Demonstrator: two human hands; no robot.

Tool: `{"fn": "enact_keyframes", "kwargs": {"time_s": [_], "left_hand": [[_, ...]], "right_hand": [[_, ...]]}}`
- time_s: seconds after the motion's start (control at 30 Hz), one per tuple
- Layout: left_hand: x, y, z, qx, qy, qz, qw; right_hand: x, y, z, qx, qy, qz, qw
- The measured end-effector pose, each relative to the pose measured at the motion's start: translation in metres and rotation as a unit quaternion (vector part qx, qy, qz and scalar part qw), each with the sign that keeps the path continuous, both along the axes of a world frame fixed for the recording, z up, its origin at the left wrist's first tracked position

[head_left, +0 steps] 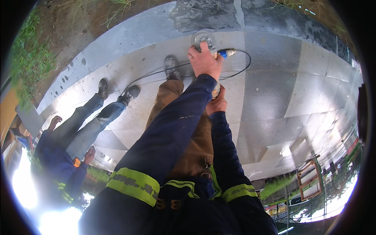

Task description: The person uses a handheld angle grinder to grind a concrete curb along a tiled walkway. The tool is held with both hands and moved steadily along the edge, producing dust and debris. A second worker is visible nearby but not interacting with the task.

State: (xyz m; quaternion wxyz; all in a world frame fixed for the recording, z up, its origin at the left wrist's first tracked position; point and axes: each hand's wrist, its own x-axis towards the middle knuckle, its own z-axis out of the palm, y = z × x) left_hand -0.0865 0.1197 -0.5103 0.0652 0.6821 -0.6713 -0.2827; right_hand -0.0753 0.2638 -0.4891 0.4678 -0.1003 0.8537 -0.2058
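Both my hands hold an angle grinder (203, 37) low over the edge of the paving. Its round disc end looks blurred and rests at or just above the border of the pale tiles. My left hand (206, 62), with a ring on one finger, wraps round the front of the tool, just behind the disc. Nearer to me, my right hand (219, 102) grips the rear of the body, mostly hidden by my left sleeve. Beside my left hand sticks out a blue fitting (226, 53) with a pale end. A thin dark cable (250, 62) loops to its right.
The cable runs left across the tiled paving (270, 90) near a co-worker's shoes (131, 93). That co-worker (62, 145) stands at my left in jeans and a dark jacket. A grey stone kerb (129, 33) borders soil and grass. A wooden frame (309, 180) stands far right.
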Motion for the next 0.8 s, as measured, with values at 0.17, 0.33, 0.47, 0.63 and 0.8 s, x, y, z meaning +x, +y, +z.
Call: {"fn": "enact_keyframes", "kwargs": {"time_s": [0.17, 0.33, 0.47, 0.63, 0.8], "left_hand": [[0.012, -0.002, 0.0, 0.006, 0.0, 0.016, 1.0], [0.004, 0.001, -0.005, -0.01, 0.02, 0.017, 1.0], [-0.004, 0.007, -0.007, -0.015, 0.018, 0.025, 0.999], [-0.008, 0.011, -0.011, -0.011, 0.032, 0.014, 0.999], [-0.005, 0.014, -0.013, -0.032, 0.038, 0.041, 0.998]], "right_hand": [[0.009, 0.001, -0.002, -0.002, -0.007, 0.02, 1.0], [-0.001, 0.002, -0.003, -0.009, 0.004, 0.019, 1.0], [-0.009, 0.008, -0.006, -0.015, 0.012, 0.034, 0.999], [-0.013, 0.014, -0.014, -0.036, 0.015, 0.018, 0.999], [-0.016, 0.017, -0.02, -0.047, 0.016, 0.038, 0.998]]}}
